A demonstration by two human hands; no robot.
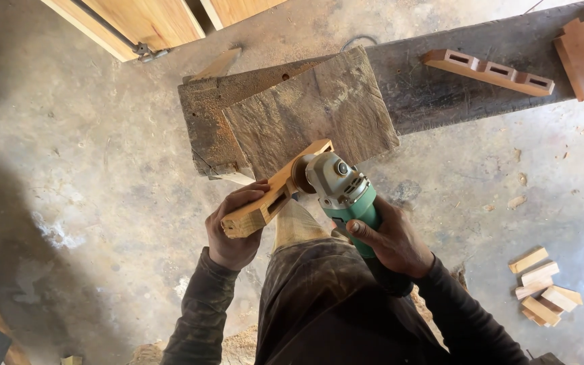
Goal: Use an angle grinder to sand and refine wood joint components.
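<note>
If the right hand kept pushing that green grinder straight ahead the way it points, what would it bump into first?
Probably the wooden piece held by the left hand: the angle grinder in the right hand already has its disc against it. Beyond lies the worn wooden block; depth is unclear.

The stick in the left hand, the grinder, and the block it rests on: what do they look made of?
Stick: pale raw wood, unfinished, with visible grain and a cut slot. Grinder: green, likely plastic body with a grey, probably cast-metal head; its disc looks brown, maybe abrasive. Block: dark weathered timber, rough and dusty, with a drilled hole. The left hand grips the stick; the right hand grips the grinder.
</note>
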